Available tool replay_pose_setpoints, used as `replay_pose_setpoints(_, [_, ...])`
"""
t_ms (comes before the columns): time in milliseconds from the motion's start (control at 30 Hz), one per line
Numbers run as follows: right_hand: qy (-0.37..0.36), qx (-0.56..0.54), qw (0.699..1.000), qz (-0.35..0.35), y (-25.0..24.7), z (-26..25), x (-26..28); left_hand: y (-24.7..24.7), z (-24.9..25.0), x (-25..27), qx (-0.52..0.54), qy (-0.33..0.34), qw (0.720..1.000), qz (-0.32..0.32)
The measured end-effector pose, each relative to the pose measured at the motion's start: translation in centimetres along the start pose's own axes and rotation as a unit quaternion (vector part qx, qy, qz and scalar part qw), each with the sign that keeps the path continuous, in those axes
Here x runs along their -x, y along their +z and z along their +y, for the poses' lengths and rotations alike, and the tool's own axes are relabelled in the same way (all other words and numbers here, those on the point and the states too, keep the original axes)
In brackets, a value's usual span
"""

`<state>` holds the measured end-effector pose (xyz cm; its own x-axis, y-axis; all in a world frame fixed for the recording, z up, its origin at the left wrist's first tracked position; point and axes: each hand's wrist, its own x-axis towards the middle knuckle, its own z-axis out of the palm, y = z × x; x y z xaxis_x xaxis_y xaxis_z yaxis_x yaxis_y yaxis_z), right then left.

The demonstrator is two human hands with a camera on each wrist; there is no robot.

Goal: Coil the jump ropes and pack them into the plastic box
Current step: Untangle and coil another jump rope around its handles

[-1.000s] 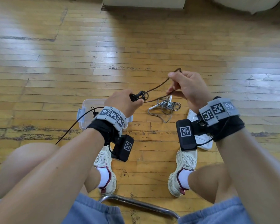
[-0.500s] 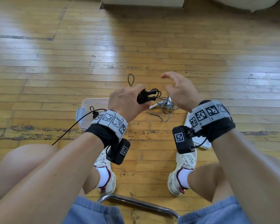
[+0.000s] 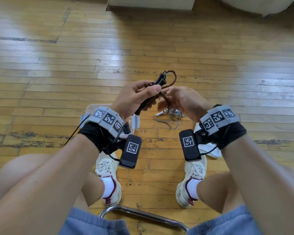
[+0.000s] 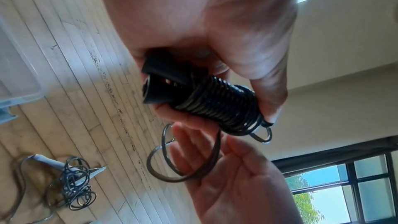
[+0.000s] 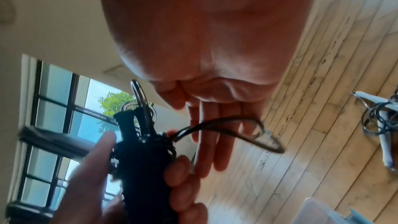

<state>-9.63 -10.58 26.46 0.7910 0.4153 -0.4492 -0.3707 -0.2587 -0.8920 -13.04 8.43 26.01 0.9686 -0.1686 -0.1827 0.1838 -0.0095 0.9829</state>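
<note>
My left hand (image 3: 134,97) grips the nearly wound black rope (image 4: 217,106), right fingers (image 5: 217,142) straight guiding its tail; white rope (image 3: 170,114) remains uncoiled on the floor.

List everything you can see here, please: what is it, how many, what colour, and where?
black jump rope: one, black, cord wound round its handles, a loose loop left, held in the left hand
second jump rope: one, grey cord with white handles, tangled on the floor
plastic box: one, clear, on the floor, under the left wrist
box lid: one, white, on the floor by the right foot
chair frame: one, chrome, below the knees
floor: wooden, yellow-brown
shoes: two, off-white
left hand: grips the bundle
right hand: fingers straight, loop across them
</note>
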Motion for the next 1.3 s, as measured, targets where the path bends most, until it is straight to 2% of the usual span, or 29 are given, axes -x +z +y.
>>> replay_pose_setpoints(133, [-0.002, 0.052, 0.999, -0.002, 0.0, -0.2, 0.3, -0.1, -0.4, -0.2, -0.018, -0.011, 0.999, 0.043])
replay_pose_setpoints(333, [-0.013, 0.136, 0.99, 0.022, 0.4, 0.2, 0.2, 0.4, -1.4, -0.7, -0.087, 0.004, 0.995, 0.058])
replay_pose_setpoints(567, [-0.029, 0.191, 0.979, 0.071, 0.7, 0.3, -0.1, 0.1, -2.2, -1.3, -0.192, -0.007, 0.972, 0.133])
replay_pose_setpoints(633, [-0.068, 0.275, 0.954, 0.102, 0.7, 0.4, -0.1, 0.0, -2.2, -1.3, -0.277, -0.009, 0.952, 0.128])
replay_pose_setpoints(733, [-0.124, 0.426, 0.889, 0.114, 0.8, 0.9, 0.1, 0.5, -2.1, -1.1, -0.45, -0.019, 0.887, 0.1])
replay_pose_setpoints(767, [-0.132, 0.451, 0.876, 0.112, 0.8, 1.1, 0.2, 0.6, -2.2, -1.1, -0.494, -0.023, 0.865, 0.083])
replay_pose_setpoints(800, [-0.135, 0.466, 0.868, 0.107, 0.8, 1.3, 0.2, 0.6, -2.4, -1.1, -0.525, -0.03, 0.849, 0.062])
replay_pose_setpoints(933, [-0.15, 0.53, 0.831, 0.073, 0.9, 1.8, 0.2, 0.6, -2.9, -1.2, -0.571, -0.08, 0.816, -0.026])
replay_pose_setpoints(1033, [-0.137, 0.54, 0.83, 0.034, 1.2, 2.0, 0.3, 1.1, -3.2, -0.9, -0.631, -0.084, 0.769, -0.059])
replay_pose_setpoints(1100, [-0.124, 0.535, 0.836, 0.01, 1.3, 1.9, 0.5, 1.5, -3.4, -0.5, -0.652, -0.059, 0.753, -0.07])
replay_pose_setpoints(1200, [-0.118, 0.483, 0.867, -0.023, 1.2, 1.6, 0.7, 1.9, -3.4, 0.2, -0.67, -0.001, 0.735, -0.106])
replay_pose_setpoints(1267, [-0.121, 0.446, 0.886, -0.043, 0.8, 1.4, 0.8, 2.2, -3.0, 0.6, -0.664, 0.013, 0.737, -0.126])
replay_pose_setpoints(1300, [-0.118, 0.422, 0.897, -0.052, 0.4, 1.2, 0.8, 2.2, -2.9, 0.6, -0.647, 0.009, 0.751, -0.131])
